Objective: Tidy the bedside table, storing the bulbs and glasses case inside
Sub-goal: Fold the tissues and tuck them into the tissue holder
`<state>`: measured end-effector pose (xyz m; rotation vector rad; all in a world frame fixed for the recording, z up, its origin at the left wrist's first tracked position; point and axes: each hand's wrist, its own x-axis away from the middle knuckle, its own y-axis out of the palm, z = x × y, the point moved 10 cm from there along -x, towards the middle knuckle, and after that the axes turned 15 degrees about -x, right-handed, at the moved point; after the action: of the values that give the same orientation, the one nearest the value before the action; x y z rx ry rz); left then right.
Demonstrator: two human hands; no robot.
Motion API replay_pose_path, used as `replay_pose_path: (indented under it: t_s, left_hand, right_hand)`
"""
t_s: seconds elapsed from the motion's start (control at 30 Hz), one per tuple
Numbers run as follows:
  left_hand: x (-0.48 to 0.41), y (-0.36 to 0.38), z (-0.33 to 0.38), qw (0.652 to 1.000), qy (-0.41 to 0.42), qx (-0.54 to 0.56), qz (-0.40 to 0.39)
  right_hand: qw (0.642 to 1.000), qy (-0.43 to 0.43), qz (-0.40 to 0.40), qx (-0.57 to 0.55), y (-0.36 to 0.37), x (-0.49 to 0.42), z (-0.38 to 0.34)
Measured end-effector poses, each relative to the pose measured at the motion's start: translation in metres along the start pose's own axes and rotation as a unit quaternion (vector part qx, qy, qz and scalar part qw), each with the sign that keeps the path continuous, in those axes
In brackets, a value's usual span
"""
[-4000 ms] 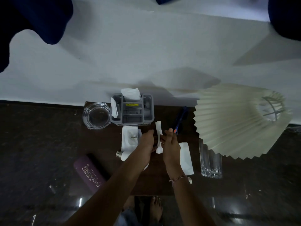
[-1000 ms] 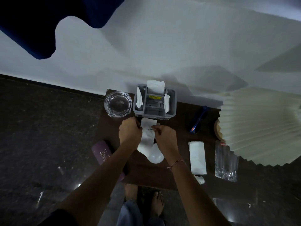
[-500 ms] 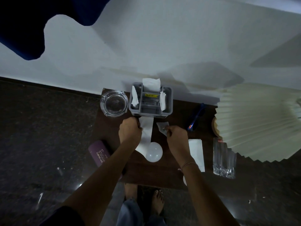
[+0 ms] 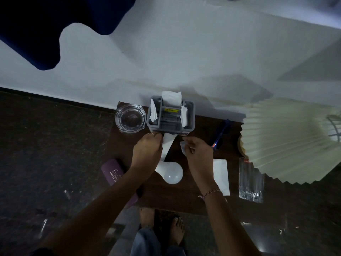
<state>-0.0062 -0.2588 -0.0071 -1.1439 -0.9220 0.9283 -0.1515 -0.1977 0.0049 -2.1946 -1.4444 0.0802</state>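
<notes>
Left hand [image 4: 146, 154]: fingers curled, pinching the top end of a white paper strip [image 4: 168, 145] just in front of the grey organiser [image 4: 170, 117]
Right hand [image 4: 197, 154]: fingers curled, pinching a small white scrap [image 4: 183, 149]
Bulb [image 4: 172, 174]: lies on the bedside table [image 4: 166, 196] at the strip's near end, between the two forearms
Glasses case [image 4: 112, 171]: purple, at the table's left edge, partly hidden by the left forearm
Others: glass ashtray [image 4: 130, 119] left of the organiser; folded napkin [image 4: 220, 174] and tumbler [image 4: 250, 182] to the right

The right hand [image 4: 198, 156] has pulled a paper scrap [image 4: 182, 149] away from the wrapper [image 4: 168, 144]
</notes>
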Motion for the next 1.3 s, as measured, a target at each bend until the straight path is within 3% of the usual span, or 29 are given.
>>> replay_pose_path:
  t_s: [0.13,0.27,0.4,0.7,0.93,1.13,1.3]
  left_hand:
    - [0.002,-0.028,0.011,0.997,0.05,-0.009,0.051]
    - [0.008,-0.052,0.019,0.994,0.061,0.004,0.087]
    - [0.009,-0.071,0.024,0.99,0.049,0.081,0.108]
    - [-0.023,-0.107,0.013,0.957,0.037,0.249,0.144]
    - [-0.054,-0.119,-0.001,0.97,0.0,0.184,0.158]
    - [-0.072,-0.1,-0.004,0.99,0.008,0.102,0.102]
    - [-0.077,-0.092,-0.003,0.992,0.033,0.069,0.099]
  right_hand:
    - [1.0,0.018,0.004,-0.024,0.007,0.004,-0.006]
    - [0.989,0.07,0.003,-0.127,0.016,0.01,-0.006]
    - [0.98,0.092,0.012,-0.177,0.014,0.016,-0.013]
    - [0.988,-0.106,0.043,-0.103,-0.023,-0.016,-0.079]
    - [0.979,-0.182,0.058,-0.066,-0.02,-0.051,-0.111]
    - [0.982,-0.176,0.039,-0.059,-0.009,-0.067,-0.098]
    - [0.985,-0.158,0.031,-0.066,-0.005,-0.07,-0.083]
